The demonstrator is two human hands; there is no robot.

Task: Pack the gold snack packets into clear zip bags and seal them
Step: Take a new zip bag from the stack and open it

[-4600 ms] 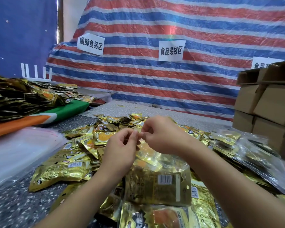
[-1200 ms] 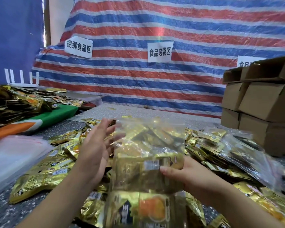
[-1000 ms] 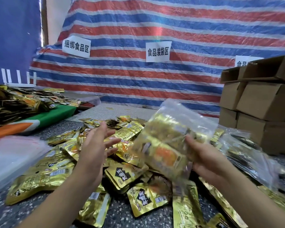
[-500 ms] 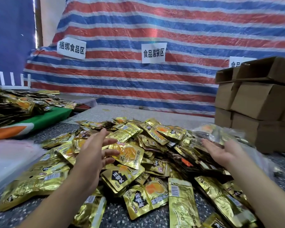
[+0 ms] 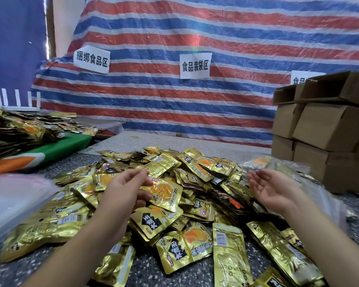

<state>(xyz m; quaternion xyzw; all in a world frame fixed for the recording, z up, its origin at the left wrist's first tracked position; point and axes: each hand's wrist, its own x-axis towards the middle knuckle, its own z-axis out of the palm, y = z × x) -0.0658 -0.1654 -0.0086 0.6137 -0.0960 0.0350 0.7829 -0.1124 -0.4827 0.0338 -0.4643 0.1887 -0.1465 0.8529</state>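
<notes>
Much packing left; nothing held.
Left hand (image 5: 124, 189) and right hand (image 5: 272, 187) are spread, empty, above loose gold snack packets (image 5: 174, 195) heaped mid-counter; filled zip bags (image 5: 278, 164) lie at two o'clock.

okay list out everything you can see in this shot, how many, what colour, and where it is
gold snack packets: too many to count, gold with orange and black print, heaped loose mid-table
second packet heap: too many to count, gold and dark, far left
filled zip bags: count unclear, clear with gold packets inside, right of the heap, before the boxes
empty clear bags: a stack, clear, left edge
cardboard boxes: at least six, brown, stacked right
paper signs: three, white with black characters, on the tarp, the rightmost partly hidden
tarp: one, red, blue and white stripes, behind
table: one, speckled grey
left hand: over the heap, empty, fingers loosely curled
right hand: palm up, open, empty
</notes>
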